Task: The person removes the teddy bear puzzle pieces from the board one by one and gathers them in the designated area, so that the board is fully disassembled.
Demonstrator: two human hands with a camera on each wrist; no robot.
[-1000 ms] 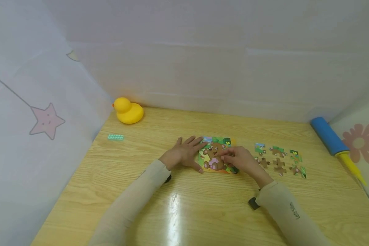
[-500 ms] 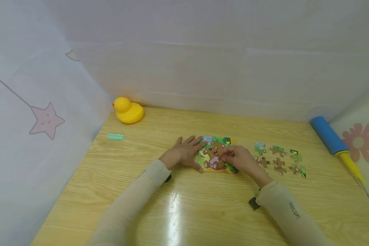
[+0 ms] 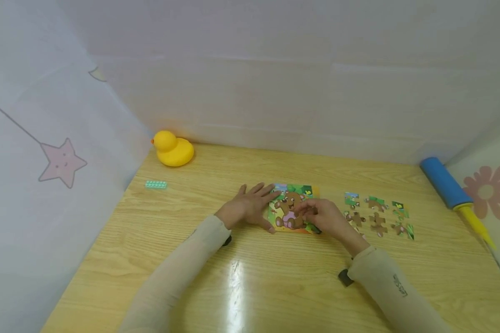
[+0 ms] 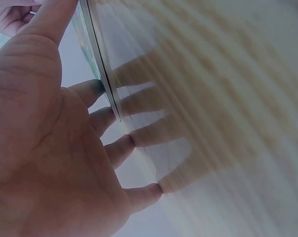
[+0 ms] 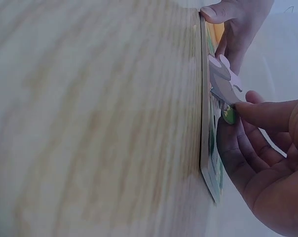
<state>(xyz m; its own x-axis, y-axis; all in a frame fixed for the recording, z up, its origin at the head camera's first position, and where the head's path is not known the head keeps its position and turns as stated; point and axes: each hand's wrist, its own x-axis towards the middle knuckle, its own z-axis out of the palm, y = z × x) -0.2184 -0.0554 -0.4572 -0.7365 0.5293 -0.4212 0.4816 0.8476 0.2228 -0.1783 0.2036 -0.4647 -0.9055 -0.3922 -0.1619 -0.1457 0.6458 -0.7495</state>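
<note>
A bear jigsaw puzzle point(image 3: 290, 224) lies on the table in its thin board. My left hand point(image 3: 247, 207) is spread at its left side; the thumb and some fingertips touch the board edge, while other fingertips rest on the table in the left wrist view. From the right, my right hand point(image 3: 327, 218) reaches over the picture. In the right wrist view, its thumb and fingers pinch a puzzle piece point(image 5: 223, 81) with brown and pink print, tilted up off the board. How much of that piece the fingers hide, I cannot tell.
Several loose puzzle pieces point(image 3: 378, 225) lie in rows right of the board. A yellow rubber duck point(image 3: 176, 151) and a small mint-green dotted block point(image 3: 156, 184) are at the left. A blue and yellow hand pump point(image 3: 446, 185) lies along the right edge. White cloth walls border the table point(image 3: 200, 296).
The right fingers have drawn in slightly at the bear's body, staying over the board. The left hand keeps its place.
</note>
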